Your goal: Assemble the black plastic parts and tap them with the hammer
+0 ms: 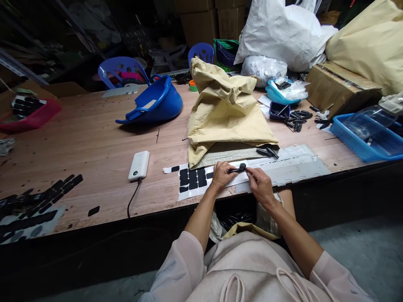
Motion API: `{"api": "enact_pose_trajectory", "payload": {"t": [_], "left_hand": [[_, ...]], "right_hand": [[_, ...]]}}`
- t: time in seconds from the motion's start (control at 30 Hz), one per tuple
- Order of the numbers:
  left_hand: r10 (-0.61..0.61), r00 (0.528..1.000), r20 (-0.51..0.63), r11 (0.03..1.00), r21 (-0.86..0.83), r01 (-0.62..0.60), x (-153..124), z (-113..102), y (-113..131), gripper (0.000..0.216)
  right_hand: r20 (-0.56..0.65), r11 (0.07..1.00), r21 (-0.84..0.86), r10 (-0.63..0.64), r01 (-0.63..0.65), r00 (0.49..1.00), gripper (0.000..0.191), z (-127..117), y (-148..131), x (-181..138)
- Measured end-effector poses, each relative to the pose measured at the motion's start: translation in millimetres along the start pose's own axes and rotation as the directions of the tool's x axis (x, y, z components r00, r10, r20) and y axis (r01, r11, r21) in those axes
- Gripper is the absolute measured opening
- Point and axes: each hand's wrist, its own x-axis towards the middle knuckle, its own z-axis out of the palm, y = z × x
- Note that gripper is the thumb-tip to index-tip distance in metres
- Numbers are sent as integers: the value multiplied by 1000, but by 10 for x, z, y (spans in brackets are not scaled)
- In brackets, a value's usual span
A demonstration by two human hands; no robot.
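Observation:
At the table's front edge, my left hand [221, 174] is closed on the stem of a small black part with a round head [242, 167]. My right hand [260, 183] pinches at the round head from the other side; whatever else its fingertips hold is too small to make out. Beneath my left hand lies a white backing sheet [192, 192] bearing several black rounded-square stickers [193, 178]. Right of the sheet, a grey board [291, 167] runs along the edge. Several slim black parts [267, 152] rest just beyond my hands. Below, an open bag [236, 220] holds more dark parts.
A beige sack [231, 113] stands just beyond my hands. To its left are a blue basin [160, 100] and a white power bank [139, 165] with a cable. A blue basket [355, 142], a cardboard box [343, 88] and loose black parts [297, 119] are at the right.

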Motion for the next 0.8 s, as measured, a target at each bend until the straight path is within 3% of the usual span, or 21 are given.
{"api": "enact_pose_trajectory", "payload": {"t": [0.1, 0.2, 0.3, 0.37, 0.5, 0.67, 0.8], "left_hand": [[10, 1000, -13, 1000, 3, -10, -9, 2, 2, 15], [18, 1000, -1, 1000, 26, -18, -11, -2, 8, 17], [32, 999, 7, 998, 47, -32, -14, -8, 16, 18], [35, 999, 1, 998, 52, -35, -18, -8, 13, 17], [42, 999, 0, 998, 52, -42, -22, -5, -12, 17], [65, 998, 18, 997, 42, -65, -46, -46, 17, 16], [183, 983, 8, 983, 32, -183, -209, -112, 120, 16]], "right_hand": [[-106, 997, -59, 34, -40, 994, 32, -258, 103, 93], [-274, 957, -227, 116, -181, 955, 34, -616, 419, 246], [-433, 842, -373, 214, -390, 876, 35, -928, 855, 399], [-475, 742, -421, 310, -522, 824, 37, -1052, 1101, 470], [-484, 601, -488, 417, -633, 769, 38, -1054, 1318, 503], [-514, 584, -556, 319, -592, 796, 40, -884, 1266, 450], [-516, 577, -564, 311, -590, 798, 39, -859, 1240, 443]]}}
